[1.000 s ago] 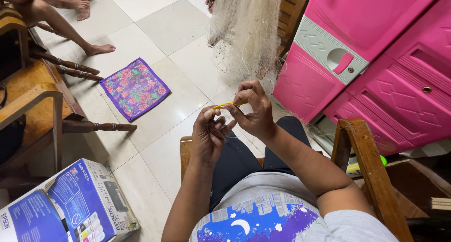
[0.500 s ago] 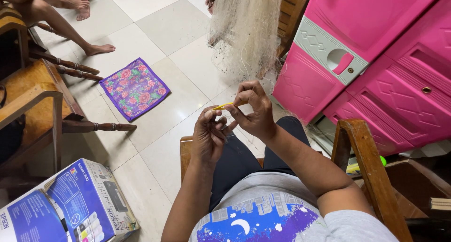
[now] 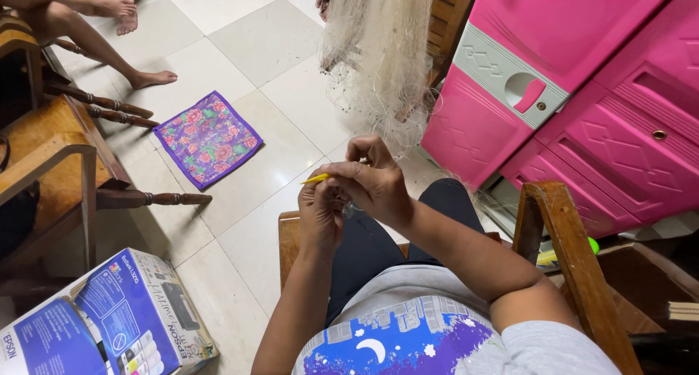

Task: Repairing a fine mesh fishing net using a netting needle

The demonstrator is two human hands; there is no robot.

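We pinch a slim yellow plastic netting needle (image 3: 317, 178) between both hands: right hand (image 3: 375, 178) closed on it, left hand (image 3: 320, 211) curled just below. The pale fishing net (image 3: 378, 47) hangs farther off; we judge a knot in progress, needing steady tension.

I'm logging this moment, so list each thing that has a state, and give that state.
left hand: closed on the yellow tool.
right hand: pinching the tool's other end.
yellow tool: held level, tip showing.
net: hanging, loose strands at the bottom.
pink cabinet: shut.
floral cloth: flat on the floor.
printer box: lying closed.
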